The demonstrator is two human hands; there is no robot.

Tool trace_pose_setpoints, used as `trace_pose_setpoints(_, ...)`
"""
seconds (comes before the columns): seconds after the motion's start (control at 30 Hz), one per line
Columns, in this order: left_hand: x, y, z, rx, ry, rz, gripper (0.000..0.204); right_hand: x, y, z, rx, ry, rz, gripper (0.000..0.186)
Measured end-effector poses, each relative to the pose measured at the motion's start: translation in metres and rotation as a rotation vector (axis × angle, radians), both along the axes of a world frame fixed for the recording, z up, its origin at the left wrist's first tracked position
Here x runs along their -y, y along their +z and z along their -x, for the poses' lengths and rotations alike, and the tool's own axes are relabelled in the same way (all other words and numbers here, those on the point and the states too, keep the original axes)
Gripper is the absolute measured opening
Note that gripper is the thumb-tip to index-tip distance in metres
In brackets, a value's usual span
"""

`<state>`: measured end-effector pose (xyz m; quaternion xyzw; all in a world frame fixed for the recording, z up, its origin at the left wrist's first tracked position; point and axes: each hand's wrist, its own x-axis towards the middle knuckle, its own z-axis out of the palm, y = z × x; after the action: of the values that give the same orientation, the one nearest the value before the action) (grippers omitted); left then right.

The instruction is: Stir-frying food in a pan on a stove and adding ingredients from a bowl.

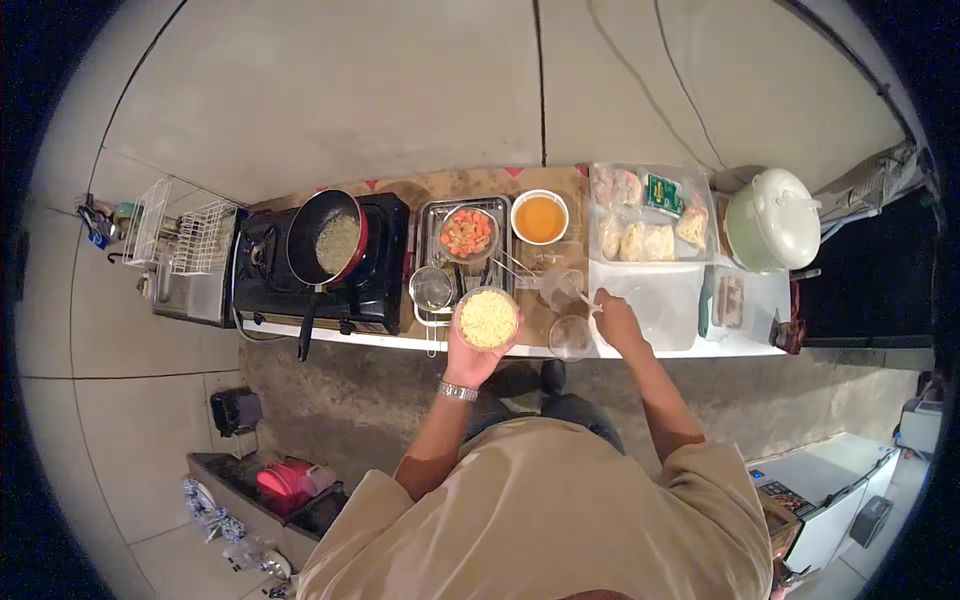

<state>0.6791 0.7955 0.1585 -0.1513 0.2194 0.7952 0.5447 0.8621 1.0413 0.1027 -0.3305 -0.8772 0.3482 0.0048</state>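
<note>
Holding noodle bowl (487, 319) in left hand (470, 358); right hand (617, 322) perhaps pinching.

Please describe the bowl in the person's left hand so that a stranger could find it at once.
Find the black stove with the frying pan. Right of it, at the counter's front edge, the left hand lifts a small clear bowl. Only it holds pale yellow bits; the bowl behind holds orange pieces.
</note>
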Motion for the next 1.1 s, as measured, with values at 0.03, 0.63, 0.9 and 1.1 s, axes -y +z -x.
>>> trace_pose_setpoints(0.03,0.006,0.002,0.007,-0.005,0.012,0.023,0.059,0.006,0.004,0.008,0.006,0.013,-0.015,0.024)
trace_pose_setpoints(0.63,0.224,0.130,0.232,-0.346,0.135,-0.016,0.066,0.233,0.315,0.288,-0.350,0.426,-0.399,0.009)
trace_pose_setpoints(0.9,0.319,0.172,0.348,-0.525,0.142,0.084,0.067,0.304,0.329,0.451,-0.359,0.640,-0.598,0.015)
trace_pose_setpoints(1.1,0.367,0.178,0.408,-0.520,0.130,0.166,0.069,0.338,0.322,0.518,-0.287,0.680,-0.451,0.015)
